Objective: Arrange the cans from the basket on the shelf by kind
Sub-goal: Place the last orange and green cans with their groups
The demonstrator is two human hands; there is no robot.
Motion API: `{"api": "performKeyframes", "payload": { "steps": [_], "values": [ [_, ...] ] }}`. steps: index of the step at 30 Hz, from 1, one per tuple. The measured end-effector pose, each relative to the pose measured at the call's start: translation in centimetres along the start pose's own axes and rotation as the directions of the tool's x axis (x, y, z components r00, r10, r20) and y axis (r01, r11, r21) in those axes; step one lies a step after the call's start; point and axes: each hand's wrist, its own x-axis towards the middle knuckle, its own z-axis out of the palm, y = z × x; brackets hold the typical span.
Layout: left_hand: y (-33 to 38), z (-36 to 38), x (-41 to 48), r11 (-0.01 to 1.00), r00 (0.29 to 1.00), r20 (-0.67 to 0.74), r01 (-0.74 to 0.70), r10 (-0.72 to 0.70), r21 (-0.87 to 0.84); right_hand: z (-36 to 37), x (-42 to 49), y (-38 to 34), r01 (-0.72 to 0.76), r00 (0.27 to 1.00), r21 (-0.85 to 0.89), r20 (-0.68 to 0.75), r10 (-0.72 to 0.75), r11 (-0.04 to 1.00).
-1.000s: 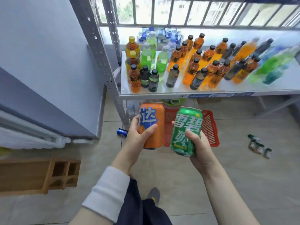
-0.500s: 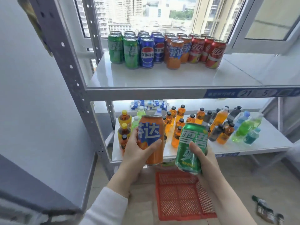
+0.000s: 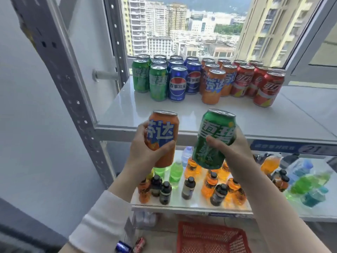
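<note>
You've got two cans in hand, both held just in front of the top shelf's front edge, not yet over it. Your left hand (image 3: 145, 154) is wrapped round an orange aluminium soda can w/ blue lettering (image 3: 162, 137); your right hand (image 3: 231, 148) is wrapped round a green aluminium soda can w/ white lettering (image 3: 215, 137), tilted a bit to the left.

Progress, as a judgement: well along. On the white glossy top shelf (image 3: 182, 114) the cans already stand in rows by kind, L to R: green cans (image 3: 158, 83), blue cola cans (image 3: 177, 84), orange cans (image 3: 212, 86), red cola cans (image 3: 269, 88). Left to do: orange one goes w/ the orange group, green w/ the green group, so each hand is opposite the wrong side; you'll prob cross over or place one at a time. The red plastic mesh basket (image 3: 209, 238) on the floor shows no cans in the part visible. Two loose cans (image 3: 130, 246) lie on the floor beside it; can't tell if they count.

Vs half a sec ago: both cans are higher, now level w/ the top shelf lip instead of in front of the lower bottle shelf (image 3: 191, 203), and the shelf looms closer. Grips unchanged.
</note>
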Motion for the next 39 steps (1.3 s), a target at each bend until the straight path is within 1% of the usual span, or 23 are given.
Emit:
{"api": "performKeyframes", "payload": {
  "steps": [4, 7, 11, 14, 18, 24, 27, 34, 39],
  "values": [
    [0.2, -0.9, 2.0, 0.999, 0.992, -0.124, -0.004, 0.008, 0.034, 1.2, 4.7, -1.6, 0.087, 0.987, -0.096, 0.142, -0.073, 0.992],
    [-0.1, -2.1, 3.3, 0.999, 0.979, -0.203, 0.007, 0.0, 0.035, 3.2, 8.3, -2.9, 0.149, 0.974, -0.13, 0.19, -0.123, 0.98],
    [-0.2, -4.0, 5.5, 0.998, 0.966, -0.257, 0.01, 0.005, 0.057, 6.1, 12.8, -5.0, 0.235, 0.94, -0.11, 0.278, -0.197, 0.966],
    [-0.3, -5.4, 7.3, 0.999, 0.961, -0.276, 0.019, -0.005, 0.046, 8.6, 16.1, -7.0, 0.323, 0.915, -0.195, 0.314, -0.253, 0.926],
    [-0.4, -6.6, 9.5, 0.999, 0.963, -0.27, 0.012, 0.0, 0.045, 12.0, 20.1, -8.8, 0.435, 0.878, -0.362, 0.374, -0.299, 0.824],
    [-0.7, -7.7, 11.5, 1.0, 0.963, -0.268, 0.008, -0.007, 0.004, 15.1, 25.0, -8.7, 0.491, 0.854, -0.561, 0.462, -0.24, 0.667],
    [-0.9, -8.1, 11.9, 1.0, 0.967, -0.256, 0.012, -0.006, 0.019, 15.9, 26.0, -8.1, 0.535, 0.832, -0.633, 0.51, -0.218, 0.56],
    [-0.9, -8.3, 12.7, 0.998, 0.971, -0.238, 0.026, -0.012, 0.055, 16.8, 26.8, -7.1, 0.588, 0.807, -0.737, 0.56, -0.186, 0.334],
    [-0.9, -8.3, 12.9, 0.997, 0.973, -0.229, 0.034, -0.019, 0.065, 17.0, 27.3, -6.6, 0.598, 0.802, -0.761, 0.567, -0.189, 0.252]
  ]
}}
